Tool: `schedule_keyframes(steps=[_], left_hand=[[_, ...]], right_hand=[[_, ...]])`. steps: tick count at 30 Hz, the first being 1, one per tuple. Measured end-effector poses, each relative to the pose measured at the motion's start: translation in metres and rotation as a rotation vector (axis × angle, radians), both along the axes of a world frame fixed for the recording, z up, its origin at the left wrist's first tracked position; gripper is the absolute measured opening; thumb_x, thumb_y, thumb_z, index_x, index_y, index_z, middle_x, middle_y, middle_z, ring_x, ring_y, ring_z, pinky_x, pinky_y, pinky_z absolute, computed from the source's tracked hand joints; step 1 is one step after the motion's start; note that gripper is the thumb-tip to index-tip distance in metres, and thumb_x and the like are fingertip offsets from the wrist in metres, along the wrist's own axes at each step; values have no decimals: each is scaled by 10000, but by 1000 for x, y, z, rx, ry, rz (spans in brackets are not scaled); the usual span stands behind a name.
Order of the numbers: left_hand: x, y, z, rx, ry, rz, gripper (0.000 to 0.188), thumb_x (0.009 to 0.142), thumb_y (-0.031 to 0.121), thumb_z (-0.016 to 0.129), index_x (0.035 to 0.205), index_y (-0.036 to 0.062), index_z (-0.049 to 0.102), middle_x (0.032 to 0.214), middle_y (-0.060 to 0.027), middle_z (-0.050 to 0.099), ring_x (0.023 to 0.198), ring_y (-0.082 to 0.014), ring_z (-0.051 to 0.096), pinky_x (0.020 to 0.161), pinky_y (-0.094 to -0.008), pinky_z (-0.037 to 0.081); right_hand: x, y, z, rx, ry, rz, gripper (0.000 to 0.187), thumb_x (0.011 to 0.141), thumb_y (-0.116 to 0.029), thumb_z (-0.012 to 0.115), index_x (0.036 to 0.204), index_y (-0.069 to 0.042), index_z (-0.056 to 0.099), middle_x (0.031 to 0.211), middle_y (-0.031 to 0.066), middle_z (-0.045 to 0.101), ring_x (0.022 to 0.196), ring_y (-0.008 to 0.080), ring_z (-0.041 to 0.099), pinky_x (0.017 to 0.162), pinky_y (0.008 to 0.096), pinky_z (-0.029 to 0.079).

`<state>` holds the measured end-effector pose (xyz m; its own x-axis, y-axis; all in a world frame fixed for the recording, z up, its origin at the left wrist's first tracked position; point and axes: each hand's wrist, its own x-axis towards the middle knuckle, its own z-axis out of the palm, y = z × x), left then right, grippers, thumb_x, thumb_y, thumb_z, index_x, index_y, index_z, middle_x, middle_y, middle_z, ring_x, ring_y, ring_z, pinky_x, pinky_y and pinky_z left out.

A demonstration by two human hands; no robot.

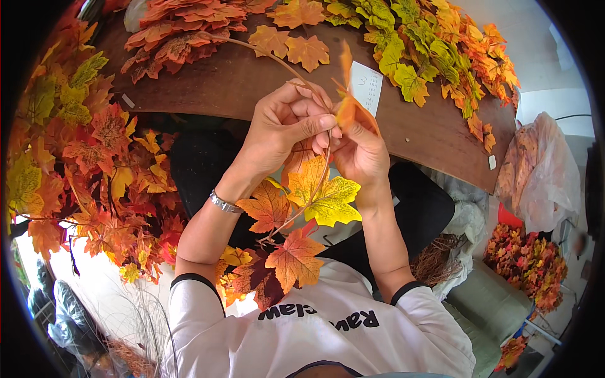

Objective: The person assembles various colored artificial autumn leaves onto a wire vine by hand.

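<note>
Over the near edge of the table, my two hands meet at the brown stem of an artificial maple branch (272, 57). My left hand (283, 123) pinches the stem between thumb and fingers. Close beside it, my right hand (365, 151) is closed at the same spot, with an orange maple leaf (348, 114) between thumb and fingers. From my hands the stem runs down toward my chest, carrying a yellow leaf (328, 198) and several orange and dark red leaves (295, 259). Its upper end reaches over the table. The exact joint between my fingertips is hidden.
On the brown table (208, 88) lie red-orange leaves (183, 31), green-yellow leaves (403, 50) and a white paper slip (367, 85). Leafy branches (101, 157) crowd my left side. Rightward are a plastic bag (542, 176) and a heap of small leaves (526, 264).
</note>
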<state>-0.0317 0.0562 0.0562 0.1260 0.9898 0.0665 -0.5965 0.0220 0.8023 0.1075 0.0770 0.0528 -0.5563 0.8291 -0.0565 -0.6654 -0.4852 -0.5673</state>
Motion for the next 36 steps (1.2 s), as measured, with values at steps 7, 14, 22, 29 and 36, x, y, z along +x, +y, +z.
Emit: schedule_keyframes(steps=[7, 14, 22, 29, 36], left_hand=[[-1, 3, -1, -47, -12, -63, 115, 810, 21, 573, 890, 9, 491, 697, -81, 605, 550, -71, 551, 493, -176, 443], [-15, 10, 10, 70, 336, 88, 71, 820, 44, 568, 855, -17, 579, 707, -33, 585, 594, -88, 552, 508, -191, 452], [-44, -8, 22, 270, -1, -62, 65, 761, -26, 597, 745, -36, 535, 739, -127, 587, 630, -186, 616, 532, -282, 513], [-148, -85, 79, 424, -33, 137, 289, 582, -67, 661, 740, 15, 433, 537, -69, 497, 351, -115, 470, 281, -223, 364], [-177, -177, 92, -328, 544, -45, 190, 648, -102, 676, 745, -8, 543, 693, -122, 625, 496, -132, 586, 386, -212, 443]], right_hand=[[14, 8, -5, 159, -202, 31, 148, 819, -141, 573, 885, -11, 552, 702, 49, 530, 664, 169, 546, 600, 247, 416], [9, 14, -17, 118, -225, -33, 399, 775, -113, 608, 1133, 4, 478, 929, 62, 565, 770, 173, 532, 637, 311, 440], [-12, 9, 1, -56, -51, 403, 346, 770, -117, 614, 1074, 20, 522, 834, 85, 584, 731, 189, 559, 694, 318, 460], [-51, 79, 27, 491, -399, 275, 286, 796, -215, 610, 944, 28, 579, 830, 53, 576, 696, 120, 546, 674, 252, 459], [-136, 225, 36, 944, -897, 11, 273, 804, -229, 582, 925, 12, 623, 752, 18, 597, 676, 97, 560, 606, 252, 463]])
